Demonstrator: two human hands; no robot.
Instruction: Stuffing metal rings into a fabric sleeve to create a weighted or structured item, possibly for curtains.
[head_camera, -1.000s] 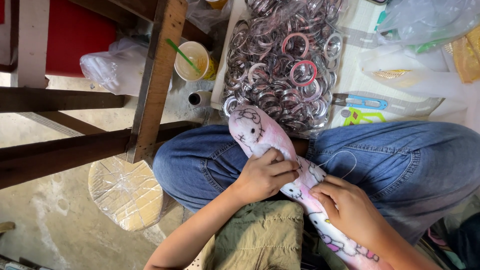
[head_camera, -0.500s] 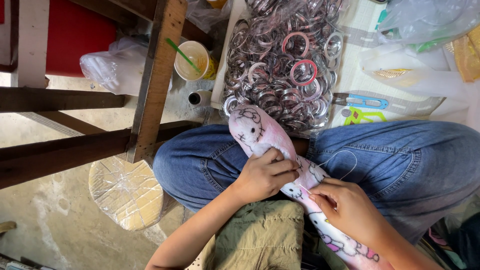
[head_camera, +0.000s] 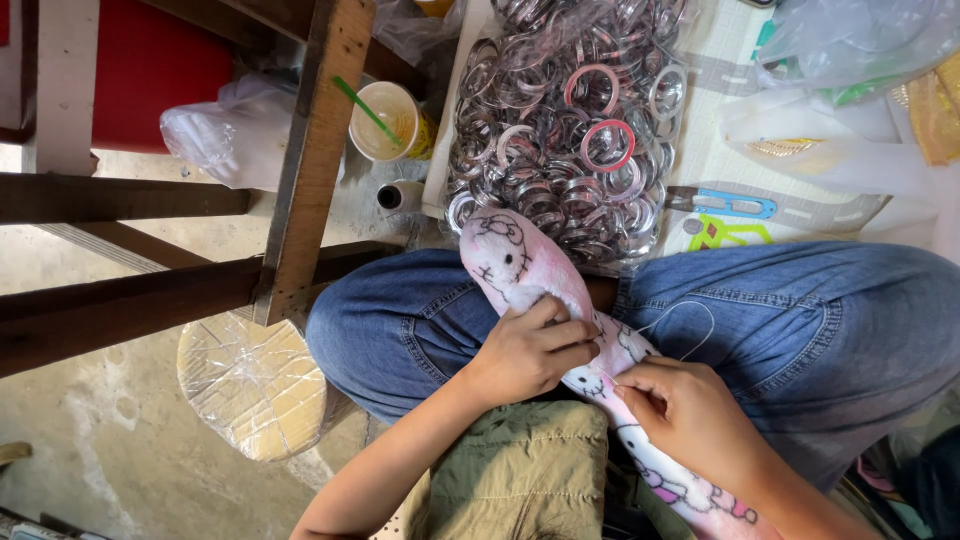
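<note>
A long pink plush piece (head_camera: 515, 262) printed with cartoon cat faces lies across my lap, over my blue jeans (head_camera: 800, 310). My left hand (head_camera: 530, 350) clamps down on its middle, fingers curled over the fabric. Just to the right, my right hand (head_camera: 685, 415) pinches at the plush surface with thumb and fingertips closed; a thin white thread (head_camera: 690, 325) loops up from there over my right thigh. Whether a needle sits between the fingers is too small to see.
A heap of clear plastic rings, a few pink (head_camera: 575, 120), lies ahead of my knees. Blue thread snips (head_camera: 725, 205) rest on a light mat. A cup with green straw (head_camera: 385, 120), dark wooden frame bars (head_camera: 310, 150), plastic bags (head_camera: 850, 40) and a wrapped round stool (head_camera: 255, 385) surround me.
My right hand has shifted slightly up along the plush toward the left hand. The left hand keeps its hold.
</note>
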